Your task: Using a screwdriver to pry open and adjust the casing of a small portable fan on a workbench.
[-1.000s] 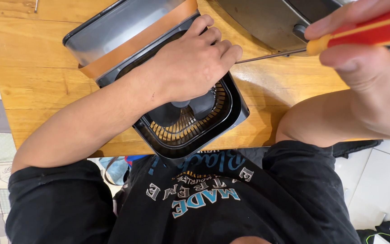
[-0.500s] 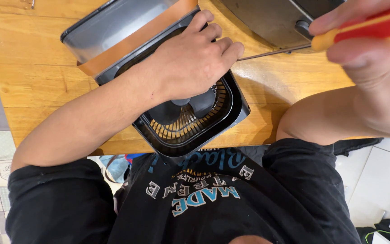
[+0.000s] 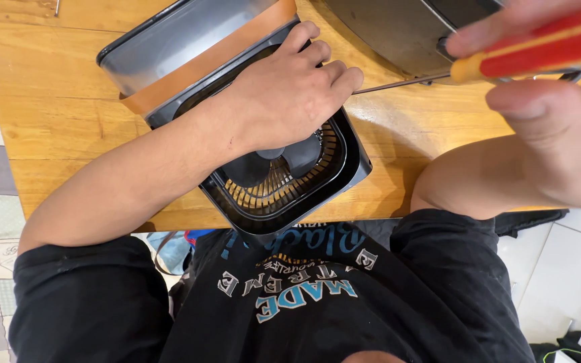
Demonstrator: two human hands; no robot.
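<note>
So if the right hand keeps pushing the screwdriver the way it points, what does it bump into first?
Probably the left hand: the screwdriver in the right hand has its tip right by those fingers on the black fan housing, though depth is unclear.

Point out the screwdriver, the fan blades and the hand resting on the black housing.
screwdriver [image 3: 539, 54]: head view, on its red and yellow handle.
fan blades [image 3: 270, 165]: head view, on the dark hub area.
left hand [image 3: 284, 94]: head view, on the back of the hand.
</note>
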